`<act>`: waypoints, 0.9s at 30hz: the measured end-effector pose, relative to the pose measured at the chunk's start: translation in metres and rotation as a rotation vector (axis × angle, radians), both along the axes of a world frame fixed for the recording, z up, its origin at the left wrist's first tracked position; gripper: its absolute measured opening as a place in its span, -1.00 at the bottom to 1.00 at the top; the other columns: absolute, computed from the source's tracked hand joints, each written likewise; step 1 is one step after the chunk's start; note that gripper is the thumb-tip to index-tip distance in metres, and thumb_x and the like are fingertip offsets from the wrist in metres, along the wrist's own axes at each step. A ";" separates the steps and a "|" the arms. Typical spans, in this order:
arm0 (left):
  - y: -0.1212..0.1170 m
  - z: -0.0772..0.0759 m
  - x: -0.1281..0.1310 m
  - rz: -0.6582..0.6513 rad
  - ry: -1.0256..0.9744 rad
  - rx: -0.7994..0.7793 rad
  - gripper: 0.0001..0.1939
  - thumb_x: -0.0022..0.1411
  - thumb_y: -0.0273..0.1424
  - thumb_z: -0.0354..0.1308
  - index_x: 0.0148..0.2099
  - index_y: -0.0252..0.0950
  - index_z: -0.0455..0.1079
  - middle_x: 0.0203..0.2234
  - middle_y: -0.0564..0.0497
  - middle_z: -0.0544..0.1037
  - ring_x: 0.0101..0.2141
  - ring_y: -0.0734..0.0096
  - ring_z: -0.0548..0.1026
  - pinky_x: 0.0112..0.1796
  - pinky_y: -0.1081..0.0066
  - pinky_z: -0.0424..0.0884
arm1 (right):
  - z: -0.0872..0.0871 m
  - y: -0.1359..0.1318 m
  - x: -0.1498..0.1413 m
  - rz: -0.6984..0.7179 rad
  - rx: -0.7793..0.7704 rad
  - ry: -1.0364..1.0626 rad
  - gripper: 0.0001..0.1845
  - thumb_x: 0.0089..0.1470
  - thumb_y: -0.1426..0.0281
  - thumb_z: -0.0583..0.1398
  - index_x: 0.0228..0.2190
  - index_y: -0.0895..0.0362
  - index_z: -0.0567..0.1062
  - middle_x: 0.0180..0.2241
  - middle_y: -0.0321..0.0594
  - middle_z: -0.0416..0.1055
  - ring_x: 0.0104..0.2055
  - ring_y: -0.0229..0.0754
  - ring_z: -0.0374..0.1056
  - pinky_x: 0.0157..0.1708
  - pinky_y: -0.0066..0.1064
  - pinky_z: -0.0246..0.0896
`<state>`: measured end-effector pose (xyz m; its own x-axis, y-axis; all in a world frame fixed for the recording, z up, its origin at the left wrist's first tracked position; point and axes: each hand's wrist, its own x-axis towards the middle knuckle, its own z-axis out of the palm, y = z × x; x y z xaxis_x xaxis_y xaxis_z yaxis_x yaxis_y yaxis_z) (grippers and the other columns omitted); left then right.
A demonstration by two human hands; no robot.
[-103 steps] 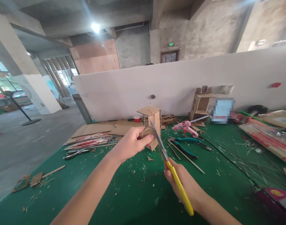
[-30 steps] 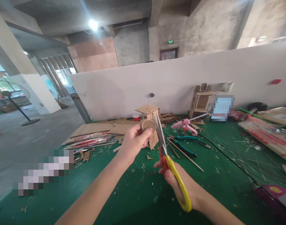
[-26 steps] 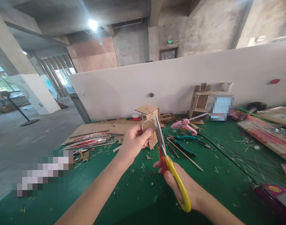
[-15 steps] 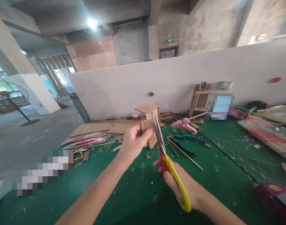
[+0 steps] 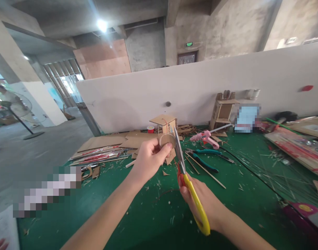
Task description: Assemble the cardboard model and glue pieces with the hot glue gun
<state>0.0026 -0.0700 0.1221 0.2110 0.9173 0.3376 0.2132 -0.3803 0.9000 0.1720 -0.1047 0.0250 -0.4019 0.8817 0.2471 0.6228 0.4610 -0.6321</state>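
Observation:
My left hand (image 5: 148, 160) is closed on a small round cardboard piece (image 5: 167, 140), held up above the green table (image 5: 138, 215). My right hand (image 5: 203, 203) grips yellow-handled scissors (image 5: 189, 187). Their blades point up and away, and they lie against the right edge of the cardboard piece. A thin red thread hangs near the blades. A small cardboard box model (image 5: 165, 123) stands on the table just behind the piece.
Flat cardboard sheets (image 5: 107, 142) and red-striped strips lie at the left. A pink glue gun (image 5: 206, 138), teal pliers (image 5: 204, 158) and thin wooden sticks lie to the right. A cardboard model (image 5: 223, 111) stands by the white partition (image 5: 200, 86). Scraps litter the table.
The scissor blades have closed in against the cardboard piece, and my right hand has shifted slightly right. My left hand has turned the piece a little.

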 end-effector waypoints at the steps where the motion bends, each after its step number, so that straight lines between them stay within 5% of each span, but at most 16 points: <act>1: 0.000 0.000 0.000 -0.001 -0.001 -0.001 -0.72 0.24 -0.26 0.10 -0.46 -0.30 0.24 -0.62 0.10 0.29 -0.62 0.61 0.20 -0.59 0.48 0.08 | -0.001 0.000 0.000 -0.007 -0.002 -0.005 -0.42 0.19 -0.07 -0.30 -0.42 0.07 0.23 -0.45 -0.17 0.34 -0.46 -0.15 0.24 -0.39 -0.25 0.20; 14: 0.002 0.002 0.002 -0.044 -0.172 -0.103 -0.75 0.20 -0.30 0.15 -0.46 -0.30 0.24 -0.63 0.13 0.26 -0.66 0.65 0.14 -0.62 0.48 0.02 | -0.009 -0.001 -0.003 -0.106 -0.041 0.057 -0.42 0.16 -0.12 -0.27 -0.45 0.06 0.19 -0.51 -0.20 0.32 -0.53 -0.18 0.17 -0.47 -0.34 0.08; 27: 0.004 0.002 0.002 -0.026 -0.103 -0.068 -0.84 0.25 -0.34 0.06 -0.35 -0.31 0.29 -0.51 0.08 0.46 -0.67 0.67 0.32 -0.61 0.52 0.15 | -0.001 -0.007 0.003 0.082 0.011 0.219 -0.39 0.18 -0.08 -0.17 -0.15 0.14 0.34 -0.26 -0.02 0.49 -0.29 -0.07 0.43 -0.29 -0.22 0.29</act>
